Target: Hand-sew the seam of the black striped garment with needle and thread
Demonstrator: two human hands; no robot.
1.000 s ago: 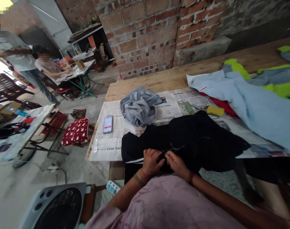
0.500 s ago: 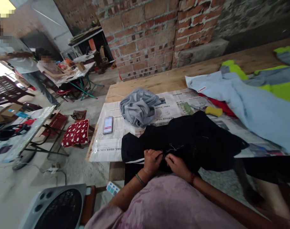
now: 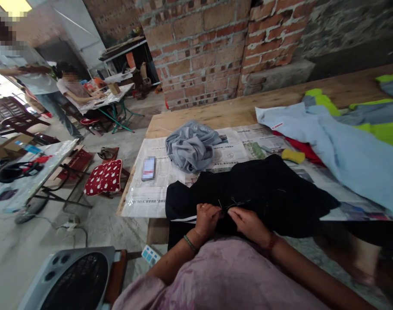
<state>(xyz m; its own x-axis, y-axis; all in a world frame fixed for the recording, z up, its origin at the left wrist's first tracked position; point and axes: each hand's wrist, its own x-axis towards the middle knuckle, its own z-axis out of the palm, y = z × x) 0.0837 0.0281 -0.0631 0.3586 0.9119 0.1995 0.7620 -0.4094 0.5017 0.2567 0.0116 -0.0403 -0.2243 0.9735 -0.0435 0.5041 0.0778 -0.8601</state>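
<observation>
A black garment (image 3: 274, 189) with white stripes at its left end lies bunched along the table's near edge. My left hand (image 3: 207, 219) is closed, its thumb and fingers pinching the black cloth. A thin, pale, needle-like sliver (image 3: 220, 203) stands up by those fingertips. Just to the right, my right hand (image 3: 246, 221) is closed in a pinch close over the cloth; what lies between its fingertips is too small to tell. Light thread (image 3: 237, 201) loops loosely on the garment beyond the right fingertips.
Newspaper (image 3: 145, 200) covers the table's front part. On it are a phone (image 3: 148, 168), a crumpled grey cloth (image 3: 191, 146) and a yellow sponge-like block (image 3: 292, 156). Light-blue cloth (image 3: 332, 150) lies at right. A fan-like appliance (image 3: 76, 275) stands lower left; two people are at far left.
My right hand has moved slightly right, away from my left hand, which stays on the cloth. The pale sliver now shows upright between them. The whole view has shifted a little.
</observation>
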